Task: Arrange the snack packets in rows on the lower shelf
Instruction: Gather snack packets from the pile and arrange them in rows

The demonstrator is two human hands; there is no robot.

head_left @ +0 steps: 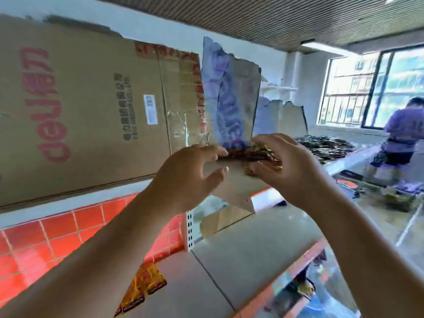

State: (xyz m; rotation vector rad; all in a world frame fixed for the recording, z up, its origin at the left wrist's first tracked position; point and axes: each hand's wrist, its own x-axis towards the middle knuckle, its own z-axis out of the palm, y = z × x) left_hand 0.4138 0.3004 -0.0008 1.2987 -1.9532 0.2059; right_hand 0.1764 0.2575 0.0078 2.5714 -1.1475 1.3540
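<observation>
1. R: right hand (283,162) has its fingers curled over the top and the thumb under a bundle of dark brown and orange snack packets (251,154). Firm grip at the bundle's right end.
2. L: left hand (191,174) has its fingers half spread, with the index tip at the bundle's left end and the thumb lower, apart from it. Can't tell whether it pinches or only touches.
3. The bundle is held up in the air betw. both hands, just above a tan cardboard flap (234,188) and in front of a torn upright carton w/ purple print (226,97).
4. Two orange-yellow foil packets (142,291) lie flat and side by side on the grey lower shelf (252,255), near its back-left, well below the hands.
5. A white slotted shelf upright (190,230) stands at the shelf's back edge, w/ a red tiled wall (46,239) behind it.
6. A big brown cardboard box w/ red lettering (80,106) is upper left, beside the torn carton.
7. Bkgd right: a heap of dark packets (325,146) lies on a white table (351,159). A person in a purple top (403,127) stands by the window (371,88).
</observation>
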